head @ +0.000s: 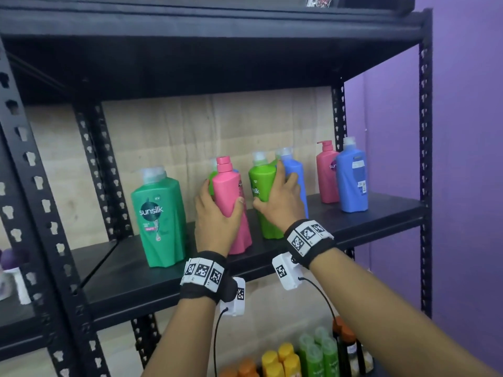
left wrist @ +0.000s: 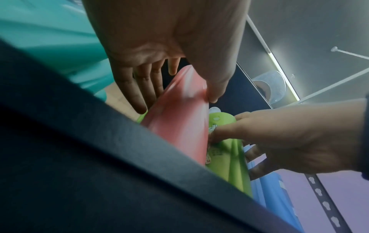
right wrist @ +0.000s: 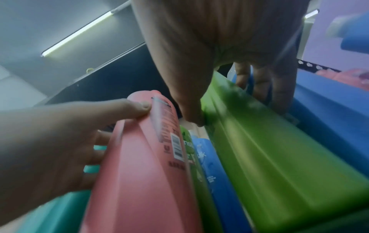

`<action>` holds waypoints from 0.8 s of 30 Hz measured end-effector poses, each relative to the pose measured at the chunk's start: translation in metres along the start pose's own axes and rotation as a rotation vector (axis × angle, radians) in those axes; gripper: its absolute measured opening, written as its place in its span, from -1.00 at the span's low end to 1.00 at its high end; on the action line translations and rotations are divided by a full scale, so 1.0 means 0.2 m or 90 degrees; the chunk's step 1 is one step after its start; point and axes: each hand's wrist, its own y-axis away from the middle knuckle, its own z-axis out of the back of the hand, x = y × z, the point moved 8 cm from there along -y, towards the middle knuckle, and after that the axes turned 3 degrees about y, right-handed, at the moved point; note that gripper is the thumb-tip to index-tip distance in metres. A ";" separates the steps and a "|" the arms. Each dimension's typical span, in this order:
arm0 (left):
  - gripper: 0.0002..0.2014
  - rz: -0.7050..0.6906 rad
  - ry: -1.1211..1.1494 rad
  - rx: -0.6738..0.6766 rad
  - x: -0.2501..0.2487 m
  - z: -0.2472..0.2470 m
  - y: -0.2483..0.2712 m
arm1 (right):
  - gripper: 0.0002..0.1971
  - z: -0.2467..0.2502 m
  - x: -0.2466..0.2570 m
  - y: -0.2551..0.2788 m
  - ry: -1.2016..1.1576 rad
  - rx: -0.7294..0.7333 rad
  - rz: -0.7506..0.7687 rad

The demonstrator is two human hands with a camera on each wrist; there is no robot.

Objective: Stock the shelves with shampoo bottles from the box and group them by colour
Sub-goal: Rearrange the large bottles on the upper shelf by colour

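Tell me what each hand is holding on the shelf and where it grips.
The left hand grips the pink plastic shampoo bottle around its middle. The right hand grips the lime green plastic shampoo bottle around its body, fingers reaching behind.

Looks like a small shop or stockroom setup I'm in. I'm facing a black metal rack (head: 424, 159) with those punched-hole uprights, the kind you see in stores. The shelf (head: 353, 213) in front of me has shampoo bottles (head: 159, 216) in teal, pink, green and blue, several marked Sunsilk. The shelf below holds more bottles (head: 283, 360) in yellow, orange and green, packed in rows. Cardboard sheets (head: 177, 131) line the back of the rack, the wall (head: 468, 159) beside it is purple, and there's a tube light (right wrist: 79, 33) overhead.
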 end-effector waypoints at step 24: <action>-0.23 0.005 0.200 -0.055 -0.07 -0.19 0.13 | -0.17 0.09 -0.26 0.16 -0.486 -0.154 0.097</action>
